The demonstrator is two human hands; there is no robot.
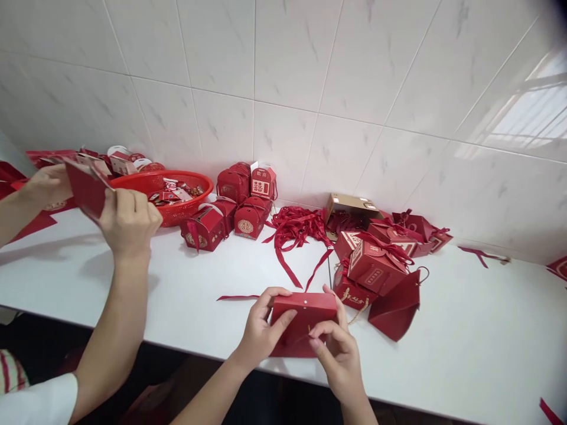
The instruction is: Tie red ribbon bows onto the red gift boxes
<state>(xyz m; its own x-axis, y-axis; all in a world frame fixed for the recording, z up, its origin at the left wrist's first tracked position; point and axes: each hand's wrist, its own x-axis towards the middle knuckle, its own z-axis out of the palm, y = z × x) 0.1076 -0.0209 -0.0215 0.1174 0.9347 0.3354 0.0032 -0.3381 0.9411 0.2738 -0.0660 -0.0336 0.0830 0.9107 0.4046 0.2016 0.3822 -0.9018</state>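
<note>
2 hands work at the box (302, 317), at the counter's (469, 336) near edge. The left hand (262, 332) has a closed grip on its left side; the right hand (337, 357) pinches at its face, on what I cannot tell. Hard pulling there could tear the card; a slack left grip could let it twist.

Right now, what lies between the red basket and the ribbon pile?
In the head view, a cluster of red boxes stands there on the white table.
</note>
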